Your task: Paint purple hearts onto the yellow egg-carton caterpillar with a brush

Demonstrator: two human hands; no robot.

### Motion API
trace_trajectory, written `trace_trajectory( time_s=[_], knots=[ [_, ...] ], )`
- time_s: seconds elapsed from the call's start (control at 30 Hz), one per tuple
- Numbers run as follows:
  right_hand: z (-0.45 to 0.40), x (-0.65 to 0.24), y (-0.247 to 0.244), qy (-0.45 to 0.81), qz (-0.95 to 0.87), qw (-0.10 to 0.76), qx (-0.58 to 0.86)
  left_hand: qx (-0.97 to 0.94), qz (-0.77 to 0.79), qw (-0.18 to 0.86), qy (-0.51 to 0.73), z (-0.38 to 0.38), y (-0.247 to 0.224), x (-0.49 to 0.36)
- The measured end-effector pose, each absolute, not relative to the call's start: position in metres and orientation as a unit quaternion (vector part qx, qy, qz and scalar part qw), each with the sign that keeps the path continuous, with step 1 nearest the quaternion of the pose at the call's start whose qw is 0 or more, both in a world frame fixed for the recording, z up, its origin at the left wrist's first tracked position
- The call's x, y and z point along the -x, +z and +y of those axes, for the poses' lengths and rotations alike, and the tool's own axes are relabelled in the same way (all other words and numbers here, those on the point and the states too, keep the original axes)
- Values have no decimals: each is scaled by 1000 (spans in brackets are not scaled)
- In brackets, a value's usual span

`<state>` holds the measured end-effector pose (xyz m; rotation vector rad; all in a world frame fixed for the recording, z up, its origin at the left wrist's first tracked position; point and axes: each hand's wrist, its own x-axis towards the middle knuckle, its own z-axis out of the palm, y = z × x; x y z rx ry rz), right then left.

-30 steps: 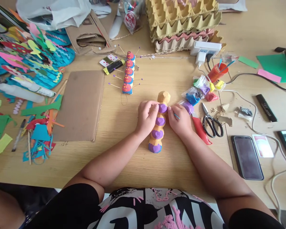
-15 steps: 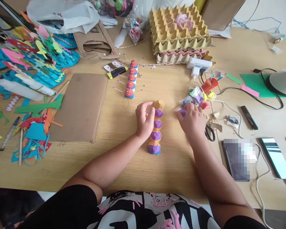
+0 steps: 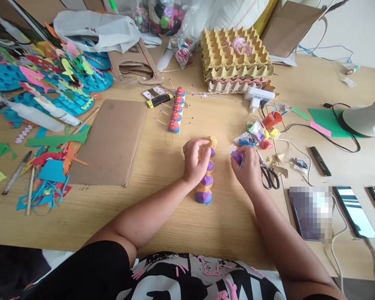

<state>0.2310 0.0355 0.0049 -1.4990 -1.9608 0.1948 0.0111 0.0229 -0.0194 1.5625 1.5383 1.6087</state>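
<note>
My left hand (image 3: 196,163) is at the upper left side of a tan egg-carton strip (image 3: 213,142), its fingers bent and its thumb apart from the index finger. The fingertips overlap the strip; whether they press on it I cannot tell. Purple clay (image 3: 206,180) covers the strip's bumps below the bare top one, and the near end has a blue rim. To the right, my right hand (image 3: 249,168) is closed on a small clear bag of purple clay (image 3: 236,156) with a blue tie hanging from it.
Black-handled scissors (image 3: 270,177) lie beside my right hand. Beyond are clay packets (image 3: 253,133) and an orange cup (image 3: 271,119). A finished red-and-blue caterpillar (image 3: 176,111) stands farther back, near cardboard (image 3: 109,141). Stacked egg trays (image 3: 237,62) and phones (image 3: 354,211) lie around.
My right hand has drawn the purple clay bag nearer, away from the other packets, uncovering the scissors. My left hand has shifted slightly over the strip. The camera view has shifted a little.
</note>
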Motion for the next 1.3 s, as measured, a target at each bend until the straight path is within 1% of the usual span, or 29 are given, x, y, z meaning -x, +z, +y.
trace_trajectory(
  time_s=[0.07, 0.13, 0.27, 0.4, 0.57, 0.83, 1.0, 1.17, 1.3],
  knots=[
    [31, -224, 6, 105, -741, 393, 534, -593, 538, 192, 568, 22, -18, -11],
    [26, -214, 5, 136, -735, 436, 502, -620, 524, 182, 554, 21, -17, -10],
    [21, -200, -1, 182, -720, 484, 464, -654, 512, 165, 532, 19, -17, -9],
    [18, -198, -3, 234, -696, 488, 471, -673, 494, 162, 526, 16, -14, -7],
    [15, -200, -1, 293, -689, 488, 449, -686, 512, 166, 490, 14, -10, -5],
    [13, -203, -1, 430, -640, 506, 388, -697, 476, 121, 522, 15, -16, -4],
    [14, -202, -1, 479, -599, 505, 396, -702, 469, 106, 525, 16, -18, -4],
    [15, -201, -3, 510, -575, 512, 384, -690, 455, 93, 556, 16, -18, -7],
    [16, -200, -8, 548, -537, 523, 370, -696, 464, 86, 541, 15, -16, -8]
  ],
)
